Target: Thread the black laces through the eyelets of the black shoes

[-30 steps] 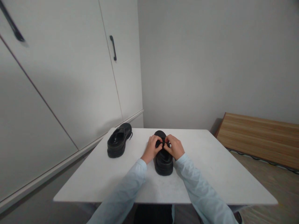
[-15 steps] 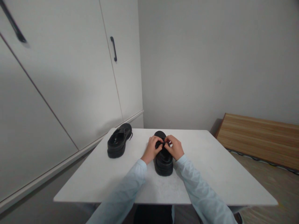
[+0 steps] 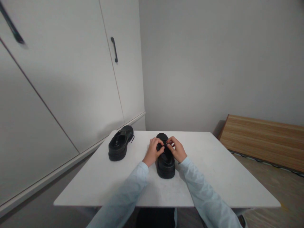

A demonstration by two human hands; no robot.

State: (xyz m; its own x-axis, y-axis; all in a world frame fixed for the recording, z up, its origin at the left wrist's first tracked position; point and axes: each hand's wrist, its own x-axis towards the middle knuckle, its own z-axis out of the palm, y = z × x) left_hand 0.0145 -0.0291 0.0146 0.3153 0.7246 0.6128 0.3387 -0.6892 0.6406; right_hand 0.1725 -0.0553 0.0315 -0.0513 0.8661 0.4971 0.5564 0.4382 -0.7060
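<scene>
A black shoe (image 3: pixel 166 171) stands upright on the white table in front of me, its toe pointing away. Over its upper, my left hand (image 3: pixel 154 150) pinches a black shoelace (image 3: pixel 165 145) between thumb and forefinger. From the other side, my right hand (image 3: pixel 176 150) has its thumb and fingertips closed on the same lace. A short stretch of lace shows between the two pinches. Part of the shoe's tongue and sides is hidden behind my fingers. The matching black shoe (image 3: pixel 118 148) rests to the left, with a lace end hanging off its right side.
The white table (image 3: pixel 95 186) reaches toward the grey wall. White cabinets (image 3: pixel 71 79) with dark handles run along the left. On the right, a wood-grain panel (image 3: pixel 263 141) leans above the floor, with a dark cable along its lower edge.
My fingertips have drawn slightly apart, and more of the lace shows between them. Both shoes stay where they were, apart from a small shift of the view.
</scene>
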